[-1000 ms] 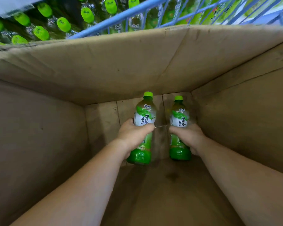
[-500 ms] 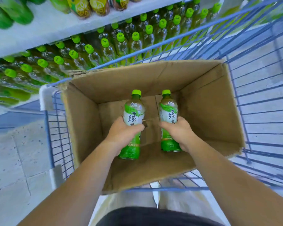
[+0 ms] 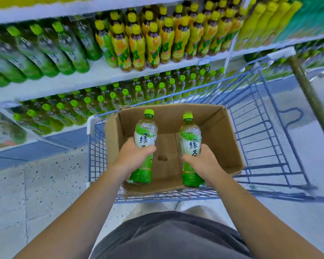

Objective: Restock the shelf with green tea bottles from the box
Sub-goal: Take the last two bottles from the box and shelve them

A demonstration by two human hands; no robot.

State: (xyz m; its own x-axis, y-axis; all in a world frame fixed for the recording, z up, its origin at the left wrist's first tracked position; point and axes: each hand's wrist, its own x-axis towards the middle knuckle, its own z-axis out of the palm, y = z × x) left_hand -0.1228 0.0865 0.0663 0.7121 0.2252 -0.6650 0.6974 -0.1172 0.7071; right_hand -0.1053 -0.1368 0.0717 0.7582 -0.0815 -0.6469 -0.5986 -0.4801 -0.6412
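I hold two green tea bottles upright above an open cardboard box (image 3: 221, 131). My left hand (image 3: 133, 157) grips the left bottle (image 3: 145, 135) around its white label. My right hand (image 3: 202, 161) grips the right bottle (image 3: 190, 139) the same way. Both bottles have bright green caps and green bases. No other bottle shows inside the box, only its brown floor. Rows of green-capped tea bottles (image 3: 120, 94) fill the lower shelf beyond the box.
The box sits in a blue wire shopping cart (image 3: 260, 116) parked against the shelving. Yellow lemon tea bottles (image 3: 148, 40) and more green bottles (image 3: 45, 51) stand on the upper shelf (image 3: 101, 71). Speckled floor (image 3: 36, 193) lies to the left.
Both hands have lifted the bottles from the bottom of the box to above its rim. The view has pulled back and up, revealing the cart and both shelves.
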